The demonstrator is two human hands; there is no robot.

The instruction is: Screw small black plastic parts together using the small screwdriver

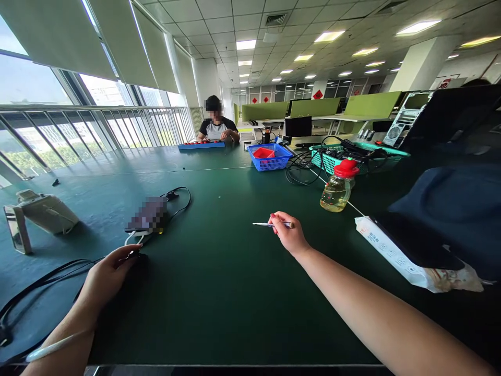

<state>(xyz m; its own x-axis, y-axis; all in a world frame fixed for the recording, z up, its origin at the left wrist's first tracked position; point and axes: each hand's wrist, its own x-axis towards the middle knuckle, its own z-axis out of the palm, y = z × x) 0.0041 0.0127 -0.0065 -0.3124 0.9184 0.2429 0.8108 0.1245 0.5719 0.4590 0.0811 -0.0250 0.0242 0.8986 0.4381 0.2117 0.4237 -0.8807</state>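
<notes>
Green table (219, 292) — pen (270, 224) pinched in right hand (287, 235) grip.

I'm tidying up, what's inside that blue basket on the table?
The blue basket holds a red container. Anything beneath or behind it is hidden by the basket's walls.

Both forearms stretch forward over the worktop (219, 292). The left hand (107, 274) lies palm-down on it, fingers curled, a bangle at the wrist. The right hand (287, 235) hovers further out, fingers pinched together.
</notes>
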